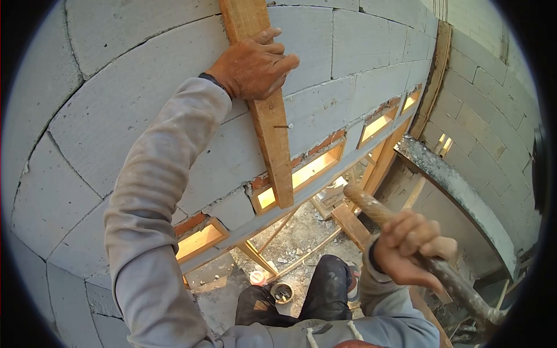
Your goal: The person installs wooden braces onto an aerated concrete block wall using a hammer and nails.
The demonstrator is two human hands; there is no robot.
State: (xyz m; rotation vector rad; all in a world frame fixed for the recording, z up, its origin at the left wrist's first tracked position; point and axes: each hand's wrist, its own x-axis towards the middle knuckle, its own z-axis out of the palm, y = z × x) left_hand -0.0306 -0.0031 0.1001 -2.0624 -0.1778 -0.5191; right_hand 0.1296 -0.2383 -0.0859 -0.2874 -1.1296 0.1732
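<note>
Against the grey block wall [174, 87], my left hand [255, 66] grips a wooden plank [270, 130] that stands upright and slightly tilted. A nail [284, 126] sticks out of the plank below that hand. My right hand [412, 246] is wrapped round a wooden handle [458, 284], low on the right and apart from the plank. One end of the handle points toward the wall. Its other end runs to the lower right, where a tool head cannot be made out clearly.
Openings with wooden frames [319, 168] run along the wall's lower part. A bucket [282, 293] stands on the rubble-strewn floor between my legs. A curved concrete edge [464, 197] and another block wall [487, 110] are at the right. Boards [351, 226] lie below.
</note>
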